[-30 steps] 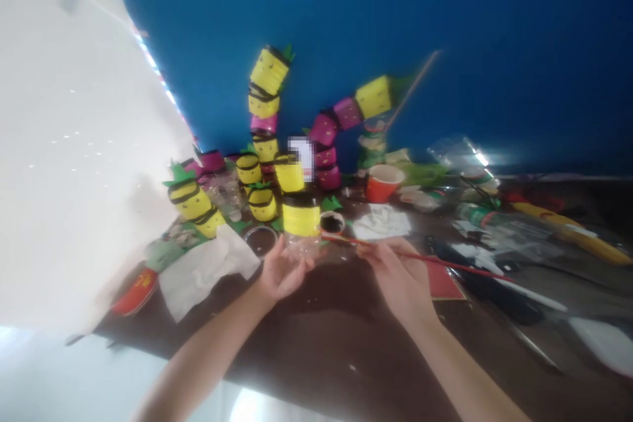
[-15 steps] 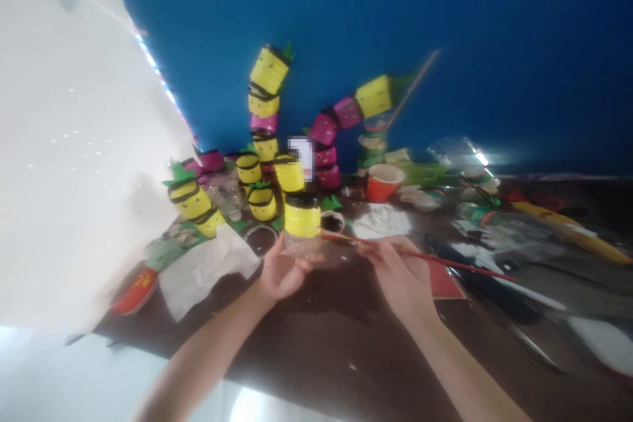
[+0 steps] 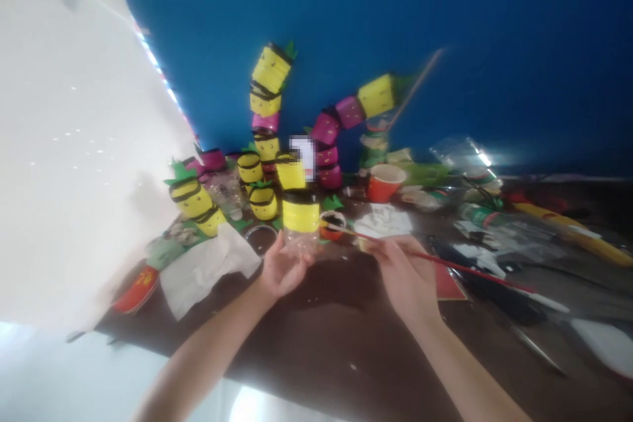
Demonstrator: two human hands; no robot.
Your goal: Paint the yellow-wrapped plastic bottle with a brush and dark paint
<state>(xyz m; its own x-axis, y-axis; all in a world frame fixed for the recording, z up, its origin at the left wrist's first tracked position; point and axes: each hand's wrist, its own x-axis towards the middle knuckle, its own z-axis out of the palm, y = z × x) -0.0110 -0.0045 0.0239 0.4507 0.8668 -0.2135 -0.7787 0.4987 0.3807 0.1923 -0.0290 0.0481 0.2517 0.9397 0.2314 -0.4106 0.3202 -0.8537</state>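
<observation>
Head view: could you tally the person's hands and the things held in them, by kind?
Hands: 2 (left hand, right hand)
Yellow-banded container, in the left: 1
Red-handled brush, in the right: 1
Total: 4

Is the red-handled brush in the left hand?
No, the right hand holds the red-handled brush, while the left hand holds the yellow-banded container.
</observation>
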